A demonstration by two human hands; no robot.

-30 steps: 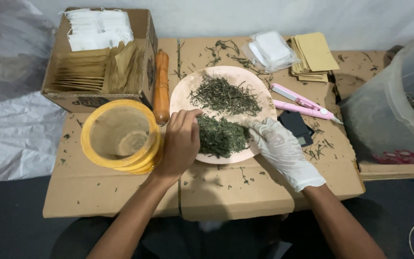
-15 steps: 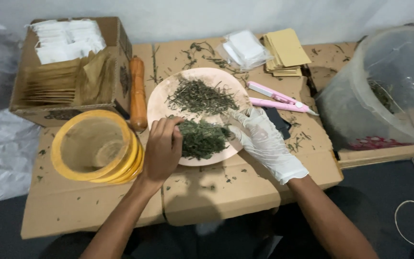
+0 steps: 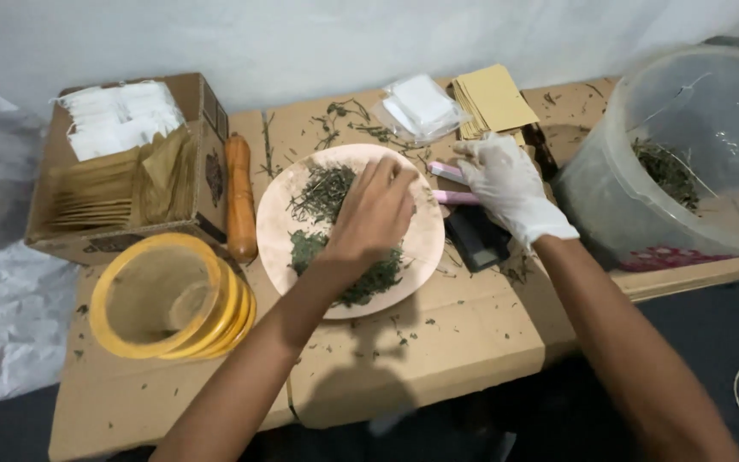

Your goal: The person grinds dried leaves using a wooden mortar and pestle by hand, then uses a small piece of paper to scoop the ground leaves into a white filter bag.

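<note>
A round pinkish plate (image 3: 277, 229) holds two heaps of dried green leaves (image 3: 325, 192) on a cardboard-covered table. My bare left hand (image 3: 374, 210) is over the plate's middle, with its fingers bunched and their tips down in the leaves near the far rim. My right hand (image 3: 508, 184), in a white glove, hovers just past the plate's right edge with fingers spread. It is above two pink sticks (image 3: 453, 198) and a small black device (image 3: 481, 241). I cannot see whether it touches them.
An open cardboard box (image 3: 205, 158) of tan and white sachets stands at the left, with an orange roller (image 3: 239, 197) beside it. Stacked yellow sieve rings (image 3: 168, 295) sit front left. Behind are tan envelopes (image 3: 493, 98) and a clear packet (image 3: 421, 103). At the right stands a large clear tub (image 3: 694, 154).
My left hand moved from the near heap up toward the plate's far side. My right hand left the plate and shifted right and farther away, over the pink sticks. The camera moved closer.
</note>
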